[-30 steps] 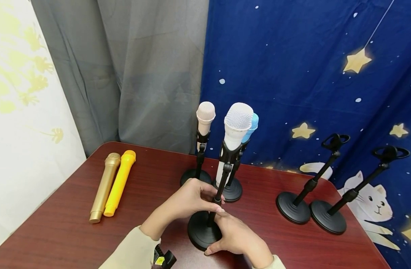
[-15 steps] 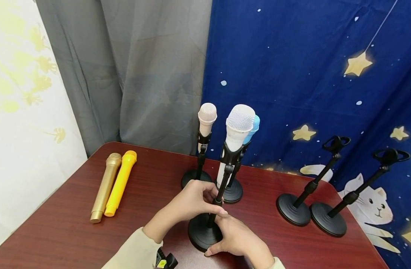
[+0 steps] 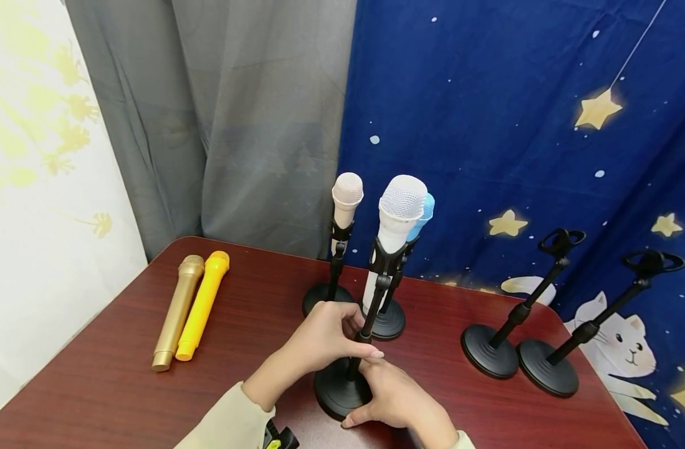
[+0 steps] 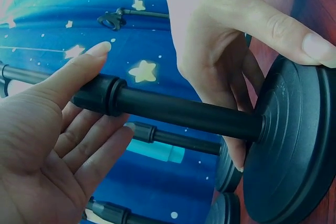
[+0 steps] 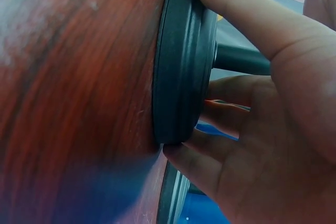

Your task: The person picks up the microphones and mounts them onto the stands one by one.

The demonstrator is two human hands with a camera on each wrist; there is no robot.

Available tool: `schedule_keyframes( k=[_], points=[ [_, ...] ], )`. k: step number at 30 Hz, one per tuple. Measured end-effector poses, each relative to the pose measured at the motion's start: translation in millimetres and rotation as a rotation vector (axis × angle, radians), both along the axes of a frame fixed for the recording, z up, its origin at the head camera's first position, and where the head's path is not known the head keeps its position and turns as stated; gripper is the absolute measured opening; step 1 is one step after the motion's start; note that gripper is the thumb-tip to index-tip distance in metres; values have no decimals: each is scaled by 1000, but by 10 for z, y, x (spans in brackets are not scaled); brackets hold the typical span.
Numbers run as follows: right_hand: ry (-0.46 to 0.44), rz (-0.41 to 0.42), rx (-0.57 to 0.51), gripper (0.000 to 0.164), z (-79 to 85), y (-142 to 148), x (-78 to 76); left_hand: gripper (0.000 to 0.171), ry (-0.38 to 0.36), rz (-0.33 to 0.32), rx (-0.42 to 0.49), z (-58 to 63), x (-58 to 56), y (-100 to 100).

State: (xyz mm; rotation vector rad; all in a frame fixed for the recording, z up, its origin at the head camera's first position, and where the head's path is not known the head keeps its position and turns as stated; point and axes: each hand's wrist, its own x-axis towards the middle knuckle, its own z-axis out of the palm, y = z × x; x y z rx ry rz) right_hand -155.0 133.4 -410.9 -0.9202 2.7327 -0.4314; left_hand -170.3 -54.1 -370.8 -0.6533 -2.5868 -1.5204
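A white microphone sits in the clip of a black tabletop microphone stand near the front of the table. My left hand holds the stand's pole at the collar, thumb on one side and fingers behind. Lower down, my right hand grips the round base by its rim, thumb at the near edge and fingers round the far side. The base stands flat on the table. Behind it, a pale pink microphone and a partly hidden blue microphone rest in similar stands.
A gold microphone and a yellow microphone lie side by side at the table's left. Two stands with bare ring clips, one nearer the middle and one farther right, occupy the right side. Curtains hang behind the table.
The head view drifts slightly, shifting the scene a little right and down. Both hands keep about the same places on the microphone stand.
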Motion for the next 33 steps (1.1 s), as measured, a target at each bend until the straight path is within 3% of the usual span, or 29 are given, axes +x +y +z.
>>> schedule_keyframes(
  k=[10,16,19,23,28,33],
  points=[
    [11,-1,-22,82,-12,18,16,36,118,118,-125,50,70,73],
    [13,7,-37,84,-21,17,11,36,114,168,-153,71,118,86],
    [6,10,-44,86,-28,17,12,33,82,113,-161,90,118,52],
    [4,8,-39,86,-32,17,13,24,34,-31,-140,112,83,-28],
    [10,11,-35,83,-22,24,9,24,-26,-204,-37,135,45,-104],
    [-11,2,-42,87,-17,23,2,29,-116,-289,50,129,29,-124]
  ],
)
